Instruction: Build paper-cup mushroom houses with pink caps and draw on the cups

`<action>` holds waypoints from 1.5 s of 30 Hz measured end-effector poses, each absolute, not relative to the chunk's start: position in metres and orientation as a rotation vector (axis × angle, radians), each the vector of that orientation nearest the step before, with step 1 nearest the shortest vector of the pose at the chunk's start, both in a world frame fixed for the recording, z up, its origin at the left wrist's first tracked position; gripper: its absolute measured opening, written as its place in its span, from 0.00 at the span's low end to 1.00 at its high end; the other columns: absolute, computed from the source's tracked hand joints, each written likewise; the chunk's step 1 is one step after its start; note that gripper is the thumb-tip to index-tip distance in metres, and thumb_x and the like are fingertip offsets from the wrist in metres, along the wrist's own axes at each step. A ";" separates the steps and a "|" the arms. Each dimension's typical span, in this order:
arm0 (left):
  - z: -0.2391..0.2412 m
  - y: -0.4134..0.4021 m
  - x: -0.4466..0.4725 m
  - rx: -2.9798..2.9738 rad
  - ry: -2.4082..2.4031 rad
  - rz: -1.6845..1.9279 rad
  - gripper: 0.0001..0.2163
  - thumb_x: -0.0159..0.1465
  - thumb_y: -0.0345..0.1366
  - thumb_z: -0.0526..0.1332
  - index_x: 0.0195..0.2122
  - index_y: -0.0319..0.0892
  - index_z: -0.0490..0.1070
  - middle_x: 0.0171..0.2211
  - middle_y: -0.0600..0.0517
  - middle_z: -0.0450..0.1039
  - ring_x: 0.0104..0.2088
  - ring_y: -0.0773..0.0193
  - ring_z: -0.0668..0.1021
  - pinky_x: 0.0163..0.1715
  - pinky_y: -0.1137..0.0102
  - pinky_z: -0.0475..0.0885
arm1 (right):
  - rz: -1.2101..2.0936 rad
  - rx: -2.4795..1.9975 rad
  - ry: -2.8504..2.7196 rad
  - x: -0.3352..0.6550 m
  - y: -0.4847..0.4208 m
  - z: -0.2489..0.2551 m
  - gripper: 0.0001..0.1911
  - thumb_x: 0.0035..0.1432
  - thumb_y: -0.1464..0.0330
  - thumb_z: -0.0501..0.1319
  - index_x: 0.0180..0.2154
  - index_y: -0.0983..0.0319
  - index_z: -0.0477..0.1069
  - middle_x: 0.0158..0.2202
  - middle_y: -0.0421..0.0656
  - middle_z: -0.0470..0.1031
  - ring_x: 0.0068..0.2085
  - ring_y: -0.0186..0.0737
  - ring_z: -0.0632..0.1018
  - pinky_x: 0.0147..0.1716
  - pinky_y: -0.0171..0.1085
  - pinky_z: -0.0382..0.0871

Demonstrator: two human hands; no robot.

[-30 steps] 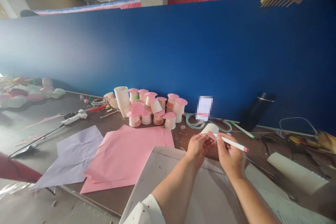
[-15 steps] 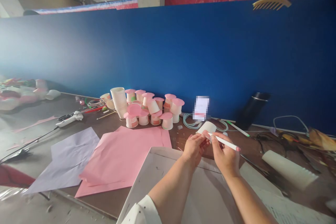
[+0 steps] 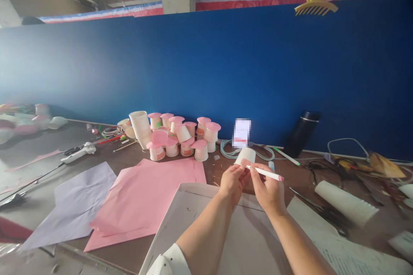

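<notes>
A white paper cup (image 3: 247, 154) tilted above the desk (image 3: 214, 177), gripped in the fingers of the left hand (image 3: 231, 182), while the right hand's (image 3: 270, 189) fingers pinched a white marker (image 3: 268, 173), one end close to the cup. Pink-topped paper cups (image 3: 201, 151) clustered to the left beside a tall cup stack (image 3: 140, 129), behind pink paper sheets (image 3: 148, 197).

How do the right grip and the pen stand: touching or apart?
Touching. The head view shows the right grip holding the pen at its white barrel, with no gap between them.
</notes>
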State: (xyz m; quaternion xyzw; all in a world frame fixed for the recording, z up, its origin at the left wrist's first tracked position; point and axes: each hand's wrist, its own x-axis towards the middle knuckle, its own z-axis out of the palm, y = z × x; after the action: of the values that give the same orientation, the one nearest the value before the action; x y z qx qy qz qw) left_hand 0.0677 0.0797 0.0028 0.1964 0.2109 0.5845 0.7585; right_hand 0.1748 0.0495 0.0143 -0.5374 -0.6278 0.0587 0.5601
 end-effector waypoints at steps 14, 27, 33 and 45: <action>0.010 0.076 0.069 0.390 0.525 1.307 0.05 0.59 0.28 0.70 0.30 0.36 0.75 0.29 0.51 0.76 0.29 0.72 0.78 0.36 0.78 0.73 | -0.025 -1.154 -1.483 0.168 0.049 0.015 0.14 0.69 0.60 0.57 0.42 0.61 0.76 0.40 0.49 0.82 0.42 0.45 0.82 0.42 0.41 0.78; 0.012 0.076 0.068 0.353 0.535 1.278 0.03 0.61 0.25 0.68 0.34 0.35 0.75 0.31 0.49 0.77 0.29 0.71 0.79 0.34 0.79 0.75 | -0.098 -1.133 -1.493 0.170 0.052 0.012 0.11 0.69 0.63 0.58 0.43 0.61 0.77 0.41 0.48 0.82 0.42 0.45 0.82 0.43 0.41 0.78; 0.011 0.077 0.068 0.331 0.516 1.268 0.02 0.62 0.25 0.66 0.34 0.34 0.75 0.31 0.48 0.77 0.30 0.71 0.80 0.35 0.78 0.77 | -0.109 -1.126 -1.500 0.171 0.055 0.012 0.13 0.70 0.61 0.58 0.43 0.62 0.77 0.41 0.49 0.82 0.42 0.46 0.82 0.43 0.42 0.77; 0.006 0.080 0.070 0.341 0.530 1.262 0.05 0.59 0.27 0.70 0.33 0.36 0.74 0.32 0.47 0.78 0.33 0.67 0.82 0.38 0.76 0.78 | -0.117 -1.141 -1.443 0.171 0.064 0.012 0.16 0.69 0.58 0.58 0.41 0.63 0.77 0.39 0.52 0.82 0.42 0.48 0.83 0.42 0.44 0.77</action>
State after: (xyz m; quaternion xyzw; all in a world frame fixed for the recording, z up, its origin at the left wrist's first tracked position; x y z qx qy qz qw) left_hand 0.0698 0.0800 0.0061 0.1565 0.2435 0.5800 0.7615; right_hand 0.1709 0.0644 0.0124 -0.4932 -0.6238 -0.0505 0.6043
